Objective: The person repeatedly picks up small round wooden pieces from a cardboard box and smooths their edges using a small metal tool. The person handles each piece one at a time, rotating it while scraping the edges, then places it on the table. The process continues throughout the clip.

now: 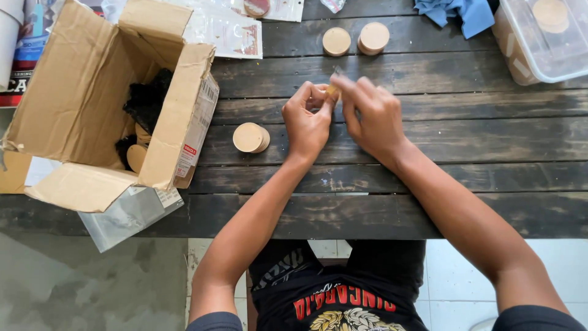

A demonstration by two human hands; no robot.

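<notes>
well, dark plank table (465, 147) over pale tiles; cardboard box (73, 98) holds discs, black stuffing; my left hand (308, 119) and right hand (373, 113) pinch a small tan piece (333, 91).

Bare planks right of right hand (375, 116); cardboard box (104, 104) blocks left; wooden discs (251, 137) just beside left hand (307, 119).

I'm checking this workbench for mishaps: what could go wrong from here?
Both hands, left hand and right hand, pinch one small tan piece above the table; it could slip and drop. The left forearm passes close to the stack of wooden discs and might knock it over.
</notes>
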